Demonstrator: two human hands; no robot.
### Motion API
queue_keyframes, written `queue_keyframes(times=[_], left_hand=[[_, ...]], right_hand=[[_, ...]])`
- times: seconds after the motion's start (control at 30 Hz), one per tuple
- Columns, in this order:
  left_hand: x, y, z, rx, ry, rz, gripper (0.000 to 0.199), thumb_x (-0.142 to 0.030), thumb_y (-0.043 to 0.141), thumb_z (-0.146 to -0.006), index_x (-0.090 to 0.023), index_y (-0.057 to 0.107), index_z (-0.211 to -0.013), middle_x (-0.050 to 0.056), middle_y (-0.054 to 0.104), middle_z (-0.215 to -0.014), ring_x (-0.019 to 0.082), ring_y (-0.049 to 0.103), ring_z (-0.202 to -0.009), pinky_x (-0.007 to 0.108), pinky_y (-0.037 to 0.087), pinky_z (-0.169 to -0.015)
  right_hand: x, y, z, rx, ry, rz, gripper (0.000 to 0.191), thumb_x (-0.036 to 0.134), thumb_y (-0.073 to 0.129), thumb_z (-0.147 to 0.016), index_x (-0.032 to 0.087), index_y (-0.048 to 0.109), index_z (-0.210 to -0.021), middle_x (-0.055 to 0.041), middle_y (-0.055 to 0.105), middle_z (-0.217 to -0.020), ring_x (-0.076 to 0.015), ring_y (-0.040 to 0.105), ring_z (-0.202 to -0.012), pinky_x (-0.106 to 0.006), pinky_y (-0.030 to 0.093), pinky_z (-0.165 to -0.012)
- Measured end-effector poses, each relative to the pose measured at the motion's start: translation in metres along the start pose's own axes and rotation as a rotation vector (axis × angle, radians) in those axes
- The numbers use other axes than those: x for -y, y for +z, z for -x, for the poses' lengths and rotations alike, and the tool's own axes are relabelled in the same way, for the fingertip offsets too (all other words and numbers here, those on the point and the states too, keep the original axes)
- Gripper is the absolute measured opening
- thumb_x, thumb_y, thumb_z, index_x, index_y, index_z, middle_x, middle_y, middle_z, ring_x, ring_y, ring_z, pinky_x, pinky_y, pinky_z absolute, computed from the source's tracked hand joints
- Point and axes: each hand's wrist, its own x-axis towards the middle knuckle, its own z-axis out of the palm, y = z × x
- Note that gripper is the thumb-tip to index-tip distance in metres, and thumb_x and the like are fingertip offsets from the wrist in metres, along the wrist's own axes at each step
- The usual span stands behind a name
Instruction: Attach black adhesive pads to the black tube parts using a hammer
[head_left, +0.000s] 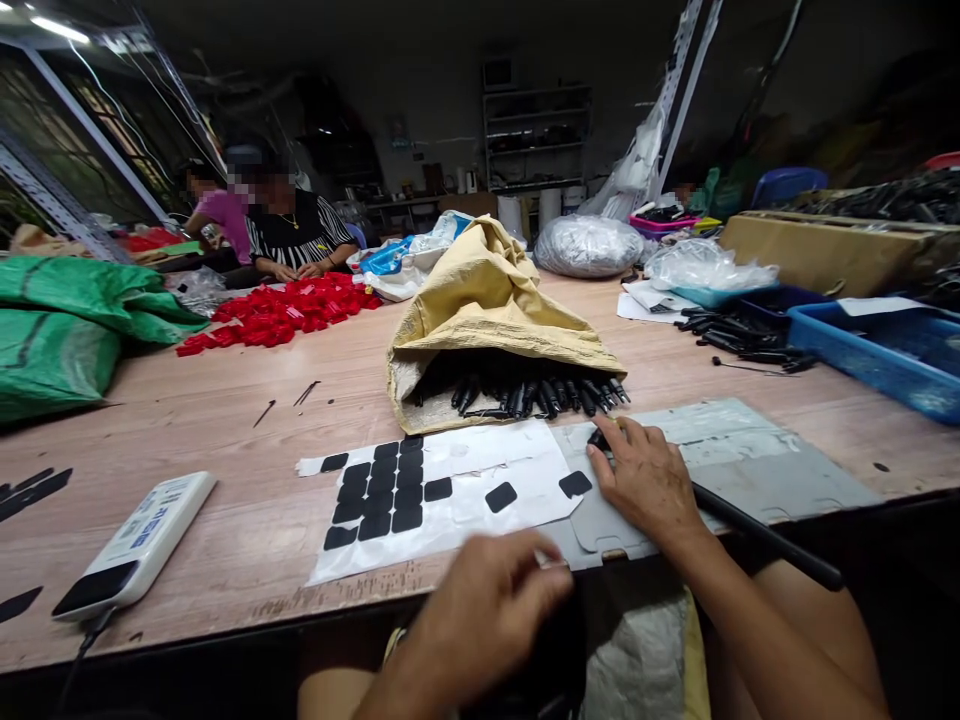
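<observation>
My right hand [646,475] is closed round the top of a black rod [772,535], which slants across the grey board [780,465] and past the table's front edge. My left hand [502,600] is raised at the table edge, thumb and fingertips drawn together; whatever they hold, if anything, is too blurred to make out. Left of my right hand lies a white sheet [465,520] with black rounded squares [381,485] in rows and a few loose ones. Beyond it, a yellow sack [502,290] lies open with many black parts [551,395] at its mouth.
A white device [142,540] with a cable lies at the left. Green sacks [67,330] and a red pile [285,310] are beyond it; a person in stripes [296,235] works there. At the right are a blue tray [870,350] and a cardboard box [817,255].
</observation>
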Motion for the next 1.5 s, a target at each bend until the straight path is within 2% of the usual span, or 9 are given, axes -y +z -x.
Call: queue_keyframes(times=[0.07,0.17,0.33,0.7,0.8,0.93,1.07,1.3,1.5], left_hand=[[-0.008,-0.038,-0.047,-0.326,-0.017,-0.100,0.031,-0.045,0.053,-0.096,-0.023,0.074,-0.103,0.002,0.073,-0.077,0.018,0.061,-0.062,0.027,0.042,-0.058],[0.012,-0.086,-0.122,-0.668,-0.203,-0.388,0.032,-0.038,0.049,-0.098,-0.019,0.072,-0.107,0.008,0.076,-0.096,0.023,0.069,-0.090,0.030,0.048,-0.077],[0.052,-0.111,-0.179,-0.629,-0.406,-0.565,0.029,-0.033,0.057,-0.091,-0.011,0.074,-0.101,0.024,0.072,-0.111,0.038,0.067,-0.107,0.041,0.050,-0.084],[0.049,-0.106,-0.151,-0.628,-0.340,-0.584,0.027,-0.033,0.049,-0.099,-0.017,0.069,-0.107,0.015,0.070,-0.113,0.029,0.065,-0.108,0.035,0.047,-0.089],[0.031,-0.083,-0.119,-0.663,-0.169,-0.459,0.025,-0.036,0.048,-0.100,-0.019,0.066,-0.106,0.010,0.070,-0.108,0.026,0.063,-0.101,0.035,0.047,-0.084],[0.018,-0.032,-0.077,-0.400,0.094,-0.247,0.017,-0.034,0.054,-0.098,-0.022,0.066,-0.101,0.004,0.067,-0.101,0.022,0.059,-0.094,0.034,0.046,-0.079],[0.028,-0.004,-0.063,-0.341,0.188,-0.222,0.011,-0.026,0.059,-0.093,-0.023,0.066,-0.101,0.004,0.064,-0.099,0.023,0.056,-0.096,0.036,0.044,-0.086],[0.037,-0.008,-0.070,-0.313,0.151,-0.166,0.016,-0.022,0.069,-0.083,-0.023,0.068,-0.099,0.002,0.064,-0.097,0.022,0.055,-0.095,0.035,0.042,-0.085],[0.037,-0.006,-0.068,-0.312,0.125,-0.125,0.017,-0.021,0.069,-0.081,-0.023,0.072,-0.097,0.001,0.063,-0.093,0.021,0.055,-0.094,0.034,0.041,-0.084]], right_hand=[[0.000,0.000,0.000,-0.003,0.002,-0.001,0.044,0.040,0.048,-0.098,0.024,0.053,-0.139,-0.0108,0.061,-0.131,-0.0288,0.051,-0.109,-0.040,0.039,-0.085],[0.000,-0.002,0.000,0.001,0.010,-0.009,0.043,0.040,0.048,-0.098,0.025,0.054,-0.139,-0.0108,0.061,-0.130,-0.0288,0.051,-0.110,-0.039,0.039,-0.086],[0.001,-0.002,-0.001,0.012,0.025,-0.021,0.044,0.041,0.049,-0.098,0.025,0.054,-0.139,-0.0102,0.060,-0.131,-0.0284,0.051,-0.111,-0.039,0.039,-0.088],[0.000,-0.002,0.000,0.008,0.019,-0.040,0.043,0.040,0.049,-0.099,0.025,0.054,-0.138,-0.0096,0.062,-0.127,-0.0277,0.051,-0.109,-0.039,0.038,-0.086],[0.001,-0.003,-0.001,-0.004,0.027,-0.060,0.045,0.040,0.050,-0.098,0.024,0.052,-0.140,-0.0097,0.063,-0.125,-0.0273,0.052,-0.108,-0.039,0.039,-0.086],[-0.001,-0.009,0.002,-0.017,0.007,-0.066,0.046,0.037,0.053,-0.096,0.021,0.052,-0.140,-0.0107,0.063,-0.125,-0.0269,0.054,-0.108,-0.040,0.040,-0.087],[-0.014,-0.022,0.008,-0.013,0.088,0.020,0.037,0.037,0.055,-0.094,0.019,0.062,-0.125,-0.0133,0.063,-0.122,-0.0297,0.056,-0.107,-0.041,0.041,-0.083],[-0.047,-0.029,0.014,0.158,0.159,-0.104,0.021,0.039,0.051,-0.093,0.022,0.061,-0.085,-0.0071,0.063,-0.092,-0.0230,0.060,-0.084,-0.035,0.041,-0.072],[-0.015,-0.050,0.024,0.171,0.220,-0.531,0.025,0.051,0.051,-0.094,0.026,0.053,-0.094,0.0016,0.063,-0.072,-0.0173,0.059,-0.062,-0.029,0.042,-0.060]])
